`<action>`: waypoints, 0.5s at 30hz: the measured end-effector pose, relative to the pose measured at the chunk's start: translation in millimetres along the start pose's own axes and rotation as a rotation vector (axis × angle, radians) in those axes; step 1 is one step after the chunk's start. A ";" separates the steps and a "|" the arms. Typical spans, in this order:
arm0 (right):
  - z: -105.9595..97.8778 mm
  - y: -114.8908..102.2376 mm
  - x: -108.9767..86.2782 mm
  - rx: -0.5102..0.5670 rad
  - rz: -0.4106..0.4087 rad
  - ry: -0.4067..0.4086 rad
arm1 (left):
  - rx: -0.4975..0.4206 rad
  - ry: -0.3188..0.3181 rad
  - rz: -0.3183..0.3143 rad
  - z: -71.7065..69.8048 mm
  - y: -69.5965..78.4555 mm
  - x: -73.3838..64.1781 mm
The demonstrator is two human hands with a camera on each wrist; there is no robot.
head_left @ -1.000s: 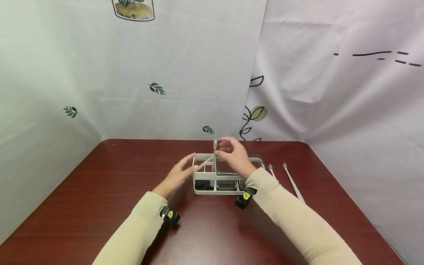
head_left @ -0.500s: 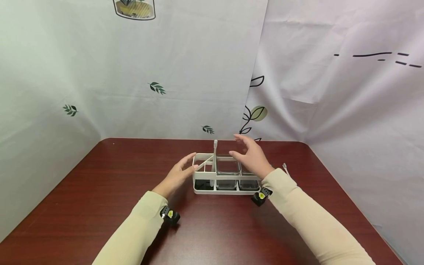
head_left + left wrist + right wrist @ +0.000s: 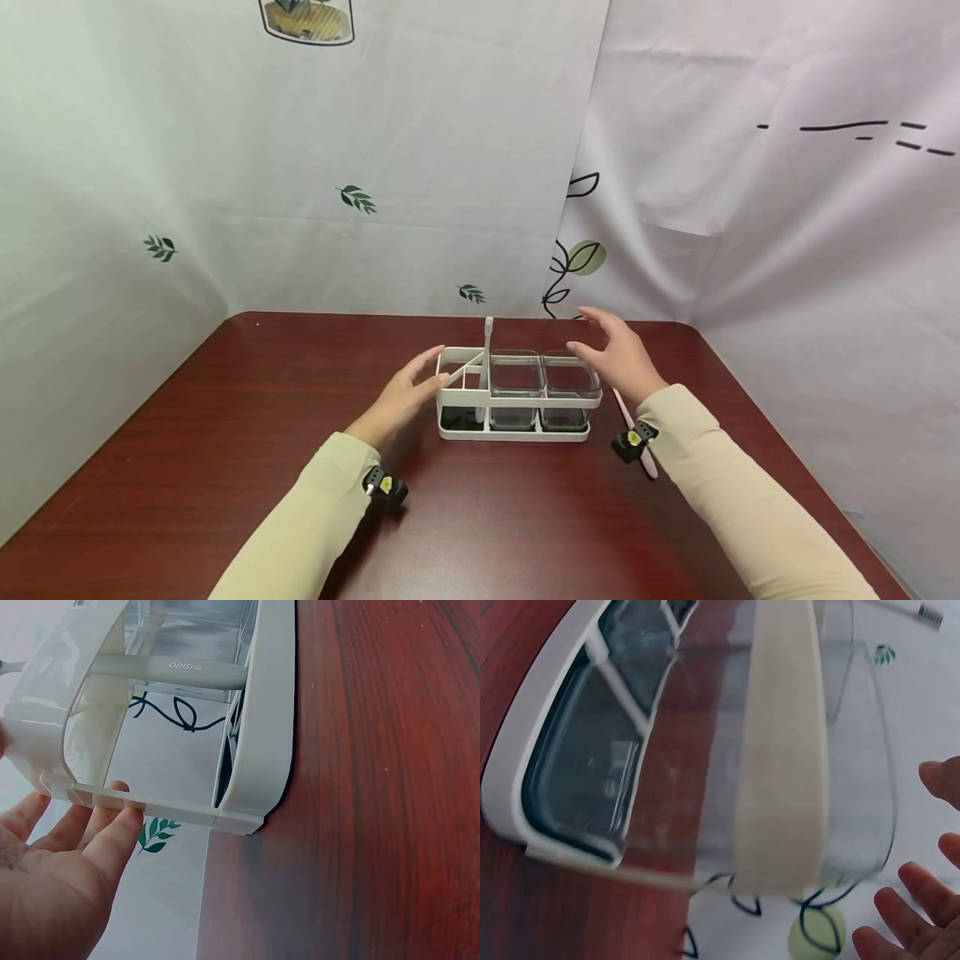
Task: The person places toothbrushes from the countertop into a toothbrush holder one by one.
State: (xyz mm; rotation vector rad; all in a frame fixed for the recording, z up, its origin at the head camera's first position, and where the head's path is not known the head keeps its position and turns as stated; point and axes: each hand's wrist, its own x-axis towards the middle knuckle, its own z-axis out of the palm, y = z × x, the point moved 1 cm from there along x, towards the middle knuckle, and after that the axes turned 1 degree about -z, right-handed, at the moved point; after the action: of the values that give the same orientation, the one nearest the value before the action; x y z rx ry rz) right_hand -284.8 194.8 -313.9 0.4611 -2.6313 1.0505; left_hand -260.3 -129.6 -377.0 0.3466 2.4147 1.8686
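A white toothbrush holder (image 3: 467, 398) stands on the table, its left part divided by a slanted bar. My left hand (image 3: 399, 398) holds its left end, thumb at the front rail and the other fingers along the side strip, as the left wrist view shows. A grey toothbrush (image 3: 176, 673) stands upright in the divided part, bristles up. Two clear square cups sit in the right part, a left cup (image 3: 516, 375) and a right cup (image 3: 572, 377). Just beyond the right cup, my right hand (image 3: 621, 357) is in the air, fingers apart and holding nothing.
A pink toothbrush (image 3: 649, 462) lies on the table (image 3: 315, 392) right of the holder, partly under my right wrist in this view. Patterned white cloth (image 3: 420, 167) hangs behind the table's far edge.
My right hand has left the upright toothbrush and moved right, past both cups. A white toothbrush at the right is now hidden behind the arm. My left hand has stayed.
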 end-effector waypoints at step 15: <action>-13.0 53.7 -6.2 -0.035 0.139 0.026 | -0.003 0.005 -0.016 -0.1 -2.2 1.8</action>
State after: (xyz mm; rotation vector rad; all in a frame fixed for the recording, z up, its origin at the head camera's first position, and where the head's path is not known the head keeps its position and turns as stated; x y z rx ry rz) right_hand -298.2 241.9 -340.1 0.2586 -2.6867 1.0407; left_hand -262.3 -129.8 -378.9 0.3223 2.4104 1.8685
